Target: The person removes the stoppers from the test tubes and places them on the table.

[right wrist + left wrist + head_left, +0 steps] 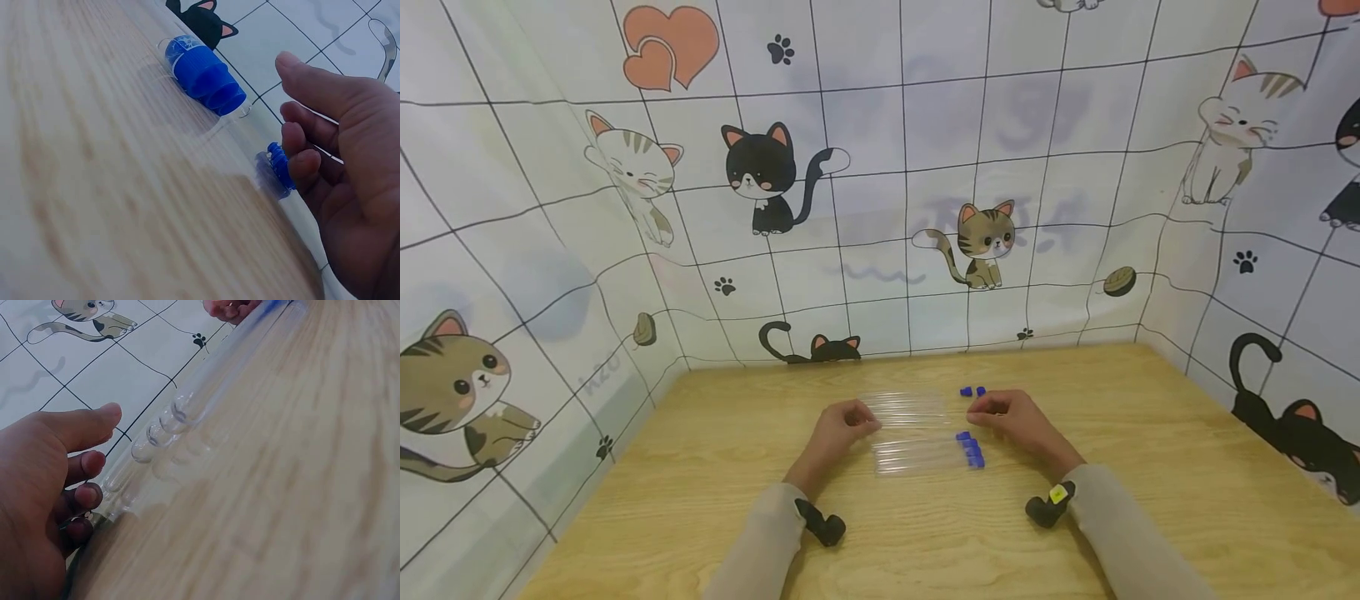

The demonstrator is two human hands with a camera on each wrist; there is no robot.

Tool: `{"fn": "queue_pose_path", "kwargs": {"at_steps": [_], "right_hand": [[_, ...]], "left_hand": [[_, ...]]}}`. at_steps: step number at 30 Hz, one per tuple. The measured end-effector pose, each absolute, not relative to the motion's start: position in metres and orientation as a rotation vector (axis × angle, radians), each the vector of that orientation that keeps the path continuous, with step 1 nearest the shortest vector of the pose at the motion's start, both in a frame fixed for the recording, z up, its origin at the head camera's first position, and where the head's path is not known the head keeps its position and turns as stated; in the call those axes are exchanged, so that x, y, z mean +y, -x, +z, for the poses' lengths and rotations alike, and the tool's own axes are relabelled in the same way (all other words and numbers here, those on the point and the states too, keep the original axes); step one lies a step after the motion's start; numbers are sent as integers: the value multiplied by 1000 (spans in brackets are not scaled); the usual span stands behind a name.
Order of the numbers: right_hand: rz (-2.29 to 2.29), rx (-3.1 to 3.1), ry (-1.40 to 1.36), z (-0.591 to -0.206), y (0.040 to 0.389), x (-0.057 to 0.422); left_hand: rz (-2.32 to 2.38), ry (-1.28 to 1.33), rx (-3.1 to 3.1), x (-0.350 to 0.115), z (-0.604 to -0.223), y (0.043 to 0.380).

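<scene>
Clear test tubes lie side by side in two groups on the table. The nearer tubes [917,457] carry blue stoppers [972,450] at their right ends. Farther back, the other tubes [906,410] show no stoppers in the head view. My left hand [844,429] is beside the left ends of the far group. In the left wrist view its fingers are loosely bent near the rounded tube ends [142,450], with nothing between them. On the other side, my right hand [1018,419] hovers near the stoppers, fingers loosely bent and holding nothing. Loose blue stoppers [281,165] lie just beyond its fingertips.
The wooden table [917,533] meets a cat-printed cloth backdrop [880,183] behind and at both sides. Dark wrist cameras sit on the left sleeve [760,533] and the right sleeve [1123,525].
</scene>
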State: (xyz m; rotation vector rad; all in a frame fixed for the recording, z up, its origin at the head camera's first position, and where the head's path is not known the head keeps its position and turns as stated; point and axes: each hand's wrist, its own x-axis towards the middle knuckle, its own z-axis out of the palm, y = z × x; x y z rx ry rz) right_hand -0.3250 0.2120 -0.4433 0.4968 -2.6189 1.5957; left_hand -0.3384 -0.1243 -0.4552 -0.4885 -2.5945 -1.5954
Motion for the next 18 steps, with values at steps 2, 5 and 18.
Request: {"fn": "queue_pose_path", "kwargs": {"at_steps": [2,5,18], "right_hand": [[1581,-2638,-501,-444,325,212],[1546,-2670,-505,-446,325,211],[1387,-2712,-644,-446,324,206]], "left_hand": [[-1567,567,-2613,-124,-456,338],[-1556,644,-2642,-125,-457,335],[-1551,728,-2711,-130,-454,331]]}}
